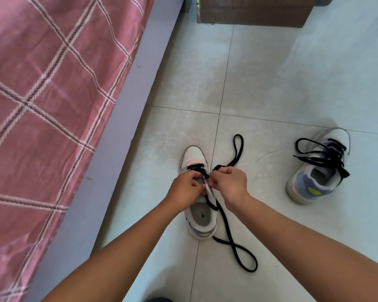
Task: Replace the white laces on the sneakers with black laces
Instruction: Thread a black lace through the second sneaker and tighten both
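Pinching black lace (224,219) over sneaker (198,192) | left hand (184,188) fingers curled | right hand (228,182) fingers clamped

Two bare forearms reach in from the lower edge, with no sleeve, watch, bracelet or ring showing on either. The left hand (184,188) and right hand (229,184) are ungloved, with short, unpainted nails where any can be seen.

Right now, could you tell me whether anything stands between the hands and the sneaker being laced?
Nothing visible does: the left hand and right hand are already on the white low-top sneaker, pinching its flat black lace.
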A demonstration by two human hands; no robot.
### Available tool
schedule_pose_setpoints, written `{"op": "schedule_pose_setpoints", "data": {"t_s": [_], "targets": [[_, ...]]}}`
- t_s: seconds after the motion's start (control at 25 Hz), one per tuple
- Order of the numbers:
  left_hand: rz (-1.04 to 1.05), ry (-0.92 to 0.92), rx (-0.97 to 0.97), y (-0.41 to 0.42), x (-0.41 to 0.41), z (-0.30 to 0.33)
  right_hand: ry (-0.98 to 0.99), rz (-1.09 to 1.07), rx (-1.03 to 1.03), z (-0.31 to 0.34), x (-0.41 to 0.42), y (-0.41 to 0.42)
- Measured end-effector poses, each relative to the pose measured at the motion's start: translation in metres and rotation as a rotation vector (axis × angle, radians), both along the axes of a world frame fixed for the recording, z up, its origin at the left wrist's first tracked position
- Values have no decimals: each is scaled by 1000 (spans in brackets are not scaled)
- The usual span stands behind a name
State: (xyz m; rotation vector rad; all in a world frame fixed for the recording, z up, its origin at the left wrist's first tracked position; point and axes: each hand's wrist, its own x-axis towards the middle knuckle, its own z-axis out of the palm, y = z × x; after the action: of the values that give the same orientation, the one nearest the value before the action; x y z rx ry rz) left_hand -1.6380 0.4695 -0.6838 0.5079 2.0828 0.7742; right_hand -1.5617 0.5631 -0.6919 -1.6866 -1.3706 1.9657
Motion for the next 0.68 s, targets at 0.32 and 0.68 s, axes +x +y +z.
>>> {"op": "schedule_pose_setpoints", "data": {"t_s": [0.32, 0.68], "targets": [[-7, -4, 15, -1, -1, -2, 32, -54, -26, -1, 3, -1], [-3, 30, 35, -3, 1, -4, 39, 83, 45, -4, 5, -7]]}}
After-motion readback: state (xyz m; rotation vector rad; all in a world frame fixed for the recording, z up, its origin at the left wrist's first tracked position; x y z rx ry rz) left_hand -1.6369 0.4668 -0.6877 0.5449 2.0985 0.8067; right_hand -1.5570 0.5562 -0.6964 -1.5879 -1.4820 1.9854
